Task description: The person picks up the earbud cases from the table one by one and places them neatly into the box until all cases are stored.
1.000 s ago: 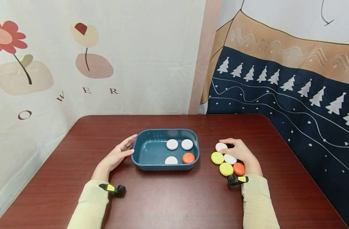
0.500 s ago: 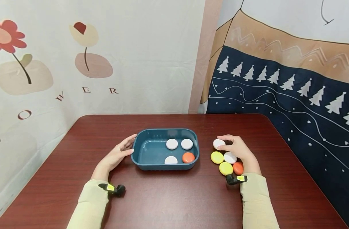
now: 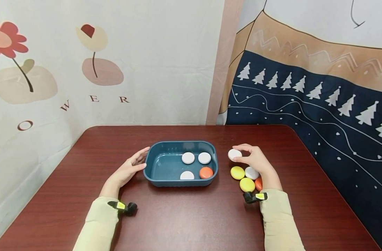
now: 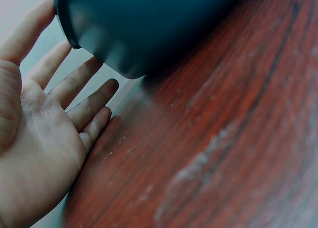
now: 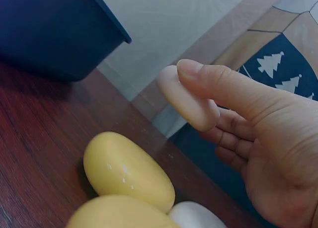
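Note:
My right hand (image 3: 256, 161) pinches a smooth, rounded white disc (image 3: 233, 154) between thumb and fingers, above the table and right of the blue box (image 3: 166, 183). The right wrist view shows this white disc (image 5: 191, 101) tilted on edge, the thumb across its face. Just below lie two yellow discs (image 3: 237, 173), a white disc (image 3: 251, 173) and an orange disc (image 3: 258, 184) partly hidden by my wrist. At the box's left end, my left hand (image 3: 125, 173) touches the rim with thumb and fingertips, its fingers extended. Inside the box are three white discs (image 3: 188, 158) and an orange disc (image 3: 205, 173).
Everything stands on a dark red-brown wooden table (image 3: 191, 219). Behind it hang a pale cloth with printed flowers (image 3: 166, 69) and a navy cloth with white trees (image 3: 291, 101). Each wrist wears a small black camera (image 3: 132, 208).
My right hand has lifted the white disc from the far end of the group and moved it slightly left and away from me. The left hand and box have stayed put.

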`<action>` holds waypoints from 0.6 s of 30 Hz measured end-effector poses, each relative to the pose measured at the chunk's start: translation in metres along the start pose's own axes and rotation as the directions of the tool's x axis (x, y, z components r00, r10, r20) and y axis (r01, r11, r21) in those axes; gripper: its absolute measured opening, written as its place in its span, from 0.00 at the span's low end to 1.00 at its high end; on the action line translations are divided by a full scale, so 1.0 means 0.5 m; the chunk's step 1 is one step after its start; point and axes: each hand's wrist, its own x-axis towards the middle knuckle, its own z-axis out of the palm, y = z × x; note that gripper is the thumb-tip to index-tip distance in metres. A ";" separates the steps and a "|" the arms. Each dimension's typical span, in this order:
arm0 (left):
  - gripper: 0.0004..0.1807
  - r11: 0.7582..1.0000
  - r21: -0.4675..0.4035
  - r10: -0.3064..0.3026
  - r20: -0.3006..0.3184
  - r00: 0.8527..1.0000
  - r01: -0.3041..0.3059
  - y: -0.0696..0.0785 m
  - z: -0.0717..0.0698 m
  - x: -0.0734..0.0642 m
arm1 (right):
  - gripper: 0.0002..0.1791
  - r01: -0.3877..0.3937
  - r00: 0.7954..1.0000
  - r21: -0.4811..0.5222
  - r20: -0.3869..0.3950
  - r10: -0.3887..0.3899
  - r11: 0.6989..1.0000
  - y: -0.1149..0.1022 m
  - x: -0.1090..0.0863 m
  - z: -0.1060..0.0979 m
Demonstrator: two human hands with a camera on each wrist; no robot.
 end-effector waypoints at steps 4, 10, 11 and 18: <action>0.37 1.000 0.000 -0.002 0.000 1.000 0.002 0.001 0.000 0.000 | 0.30 0.040 0.999 0.023 -0.001 -0.040 0.999 -0.014 0.003 0.004; 0.37 1.000 0.006 -0.006 -0.002 1.000 0.006 0.000 -0.001 0.001 | 0.27 0.076 0.997 0.077 -0.015 -0.075 0.994 -0.029 0.009 0.013; 0.37 1.000 0.006 -0.007 -0.002 1.000 0.007 0.000 -0.001 0.001 | 0.27 0.080 0.997 0.081 -0.021 -0.078 0.994 -0.031 0.009 0.014; 0.37 1.000 0.002 -0.003 0.001 1.000 0.003 0.001 0.000 0.000 | 0.26 0.108 0.993 0.090 -0.047 -0.105 0.990 -0.052 0.011 0.023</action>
